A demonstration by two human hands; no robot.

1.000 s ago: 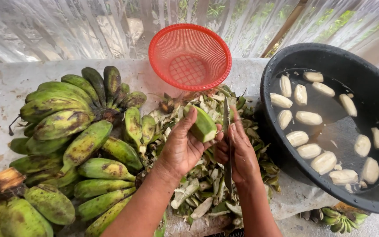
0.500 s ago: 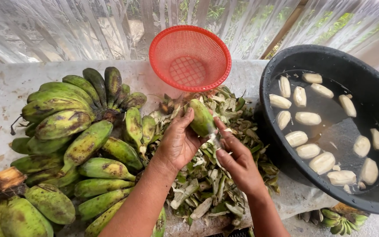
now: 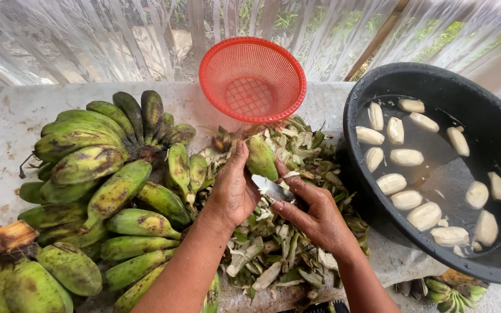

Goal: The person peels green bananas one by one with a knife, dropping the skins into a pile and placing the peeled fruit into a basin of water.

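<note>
Fingers [image 3: 240,165] of left hand [image 3: 233,191] are wrapping round a green banana [image 3: 261,157], gripping it upright over the peel heap [image 3: 273,243] mid-worktop [image 3: 7,122]. Right hand [image 3: 319,214] is closing on a knife [image 3: 272,188]; handle is hiding in the palm, only the blade showing, tip touching the banana's base. Both forearms are coming in from the near edge, elbows cut off. Vs 0.5 s ago: right hand is sitting higher, blade now in view. Banana bunches [image 3: 94,174] are lying at left, red basket [image 3: 252,78] at far edge, black basin [image 3: 482,98] w/ peeled bananas [image 3: 407,156] in water at right.
</note>
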